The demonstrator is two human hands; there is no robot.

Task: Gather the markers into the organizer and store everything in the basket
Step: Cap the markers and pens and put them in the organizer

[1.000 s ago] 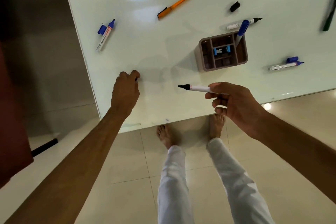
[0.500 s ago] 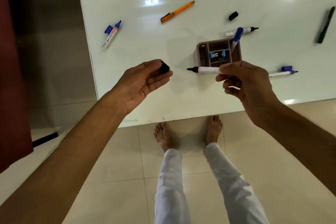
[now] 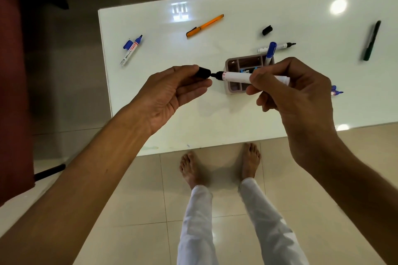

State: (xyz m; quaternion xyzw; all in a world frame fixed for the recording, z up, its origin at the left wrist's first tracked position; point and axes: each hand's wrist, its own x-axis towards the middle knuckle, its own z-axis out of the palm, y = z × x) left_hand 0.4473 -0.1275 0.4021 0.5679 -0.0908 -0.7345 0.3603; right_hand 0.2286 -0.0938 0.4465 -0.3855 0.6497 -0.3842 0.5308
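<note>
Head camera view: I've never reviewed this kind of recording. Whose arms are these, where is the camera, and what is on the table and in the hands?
There is no machine here. A person wears a wide-angle camera on the head, looking down past their own arms to the table and their bare feet.

The left hand pinches a black cap. The right hand holds a white marker, its black tip pointing at the cap, not yet capped.

On the table stands a brown organizer with a blue-capped marker upright in it. Loose around it lie an orange pen, a blue marker beside its cap, another black cap, an uncapped black-tipped marker and a dark green pen. No basket is in view.
</note>
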